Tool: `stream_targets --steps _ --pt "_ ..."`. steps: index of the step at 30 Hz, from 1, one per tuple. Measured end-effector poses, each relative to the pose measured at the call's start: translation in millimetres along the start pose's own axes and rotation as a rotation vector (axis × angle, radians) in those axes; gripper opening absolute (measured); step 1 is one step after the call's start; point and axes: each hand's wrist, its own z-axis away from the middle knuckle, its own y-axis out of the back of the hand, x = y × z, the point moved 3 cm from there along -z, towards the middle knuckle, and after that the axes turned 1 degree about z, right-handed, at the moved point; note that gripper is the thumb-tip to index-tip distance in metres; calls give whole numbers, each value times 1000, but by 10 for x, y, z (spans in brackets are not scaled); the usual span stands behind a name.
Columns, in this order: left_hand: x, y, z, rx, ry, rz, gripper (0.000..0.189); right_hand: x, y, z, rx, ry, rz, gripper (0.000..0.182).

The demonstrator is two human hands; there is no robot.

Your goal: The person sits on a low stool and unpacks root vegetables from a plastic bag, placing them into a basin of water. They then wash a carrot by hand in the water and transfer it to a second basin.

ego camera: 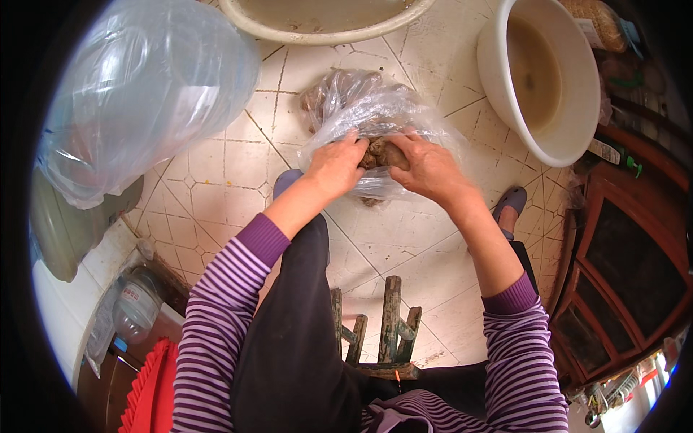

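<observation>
A clear plastic bag (373, 116) lies on the tiled floor between my feet, holding brown, dirt-covered lumps that look like root vegetables. At the bag's opening, a knobbly brown lump (374, 153) and a smoother one (397, 157) show between my hands. My left hand (337, 166) grips the left side of the opening, its fingertips against the knobbly lump. On the right side, my right hand (430, 168) holds the plastic, with fingers and thumb around the smoother lump. Folds of plastic partly hide the fingertips and the contents.
Beyond the bag stands a large basin of murky water (325, 38). A white tub (582, 103) with brownish water is at the right, by a wooden cabinet (595, 233). A big clear plastic bag (157, 81) fills the upper left. A worn wooden stool (390, 319) is beneath me.
</observation>
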Motion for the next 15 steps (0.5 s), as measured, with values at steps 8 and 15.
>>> stream_targets --steps 8,15 --pt "-16 -12 124 -82 -65 30 51 90 -66 138 -243 -78 -19 44" --pt "-82 -21 97 -106 -26 287 51 68 -37 -50 -205 -102 -112 43"
